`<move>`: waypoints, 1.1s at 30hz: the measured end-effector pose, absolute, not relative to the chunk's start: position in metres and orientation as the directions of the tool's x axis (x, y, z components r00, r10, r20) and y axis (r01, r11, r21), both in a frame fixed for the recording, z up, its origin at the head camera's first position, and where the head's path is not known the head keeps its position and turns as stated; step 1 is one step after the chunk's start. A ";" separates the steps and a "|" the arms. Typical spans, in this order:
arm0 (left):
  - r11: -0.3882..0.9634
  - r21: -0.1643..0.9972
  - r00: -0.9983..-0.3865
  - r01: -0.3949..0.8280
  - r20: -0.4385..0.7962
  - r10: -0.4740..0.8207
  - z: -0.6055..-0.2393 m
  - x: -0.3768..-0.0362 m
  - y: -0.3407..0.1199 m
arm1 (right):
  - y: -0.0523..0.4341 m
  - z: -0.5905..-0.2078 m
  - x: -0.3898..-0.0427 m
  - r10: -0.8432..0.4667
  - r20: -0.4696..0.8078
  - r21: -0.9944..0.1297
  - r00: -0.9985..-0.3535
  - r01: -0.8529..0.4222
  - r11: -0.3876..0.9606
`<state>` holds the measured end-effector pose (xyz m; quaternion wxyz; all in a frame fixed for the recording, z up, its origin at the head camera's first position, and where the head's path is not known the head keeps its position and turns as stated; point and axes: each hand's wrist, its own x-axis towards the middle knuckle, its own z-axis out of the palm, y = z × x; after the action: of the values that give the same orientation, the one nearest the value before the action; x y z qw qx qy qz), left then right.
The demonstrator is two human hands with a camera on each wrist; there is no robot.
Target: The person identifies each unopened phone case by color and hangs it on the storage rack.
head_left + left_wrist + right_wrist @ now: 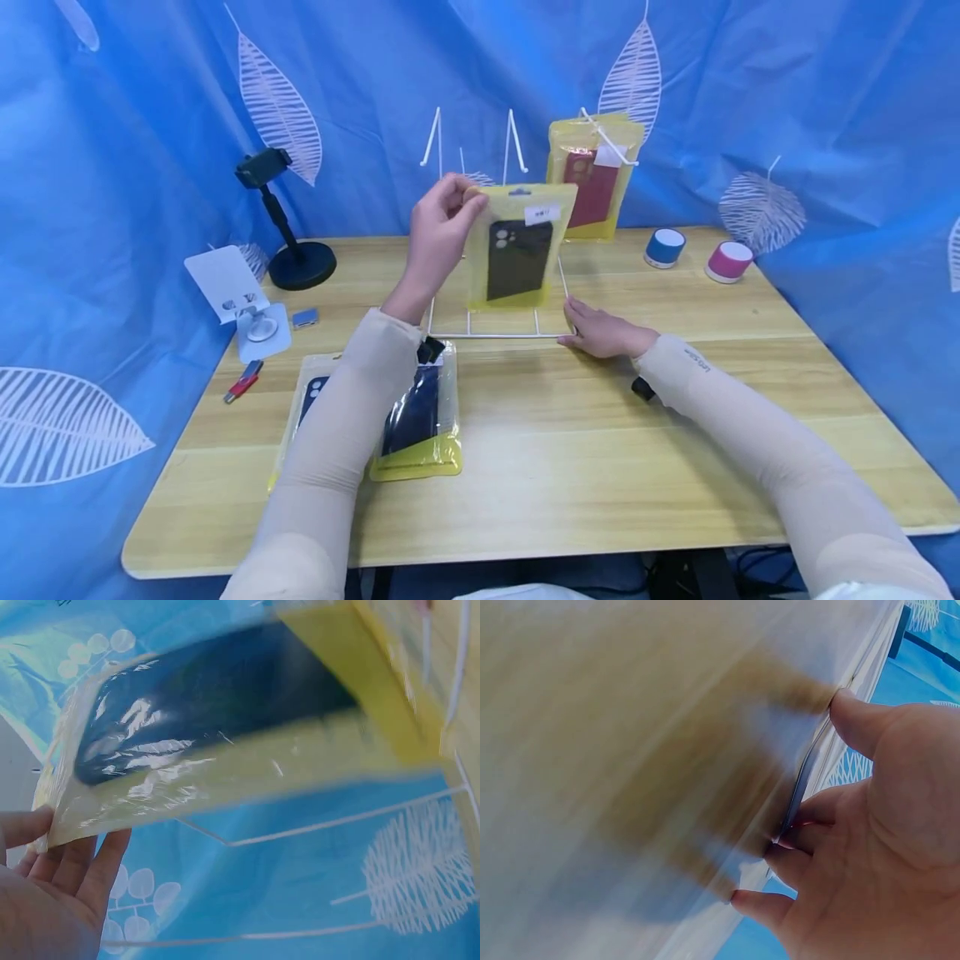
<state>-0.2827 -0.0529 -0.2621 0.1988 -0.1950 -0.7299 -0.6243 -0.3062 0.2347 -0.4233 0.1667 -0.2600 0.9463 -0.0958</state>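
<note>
1. Left hand (435, 233) pinches the top corner of a yellow plastic pouch with a black phone case (520, 246), upright over the white wire rack (498, 333).
2. Right hand (603, 331) rests at the rack's 3 o'clock corner, fingers pressed against the wire.

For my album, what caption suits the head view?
Left hand pinches a yellow phone-case packet above a white wire rack; right hand rests on the rack's base.

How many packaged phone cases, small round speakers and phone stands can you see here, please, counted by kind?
Packaged phone cases: 4, one held by the left hand at, one hanging at the back, two lying on the table.
Small round speakers: 2, blue and pink.
Phone stands: 2, black and white.
Total: 8.
</note>
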 end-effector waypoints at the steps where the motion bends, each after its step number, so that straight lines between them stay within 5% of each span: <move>1: 0.123 0.830 -0.838 0.544 0.545 0.023 -0.258 -0.285 -0.051 | 0.234 -0.423 -0.306 -0.526 -0.264 -0.269 -0.809 -0.462 0.845; 23: 0.098 0.856 -0.857 0.507 0.513 -0.048 -0.260 -0.346 -0.034 | 0.237 -0.426 -0.307 -0.511 -0.272 -0.256 -0.815 -0.451 0.855; 33: 0.350 0.825 -0.867 0.445 0.494 -0.062 -0.259 -0.366 -0.033 | 0.236 -0.423 -0.304 -0.496 -0.274 -0.249 -0.824 -0.438 0.864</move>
<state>-0.3658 -0.0333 -0.2591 0.2275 -0.1210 -0.7894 -0.5572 -0.3042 0.2355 -0.4233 0.1668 -0.2456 0.9509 -0.0877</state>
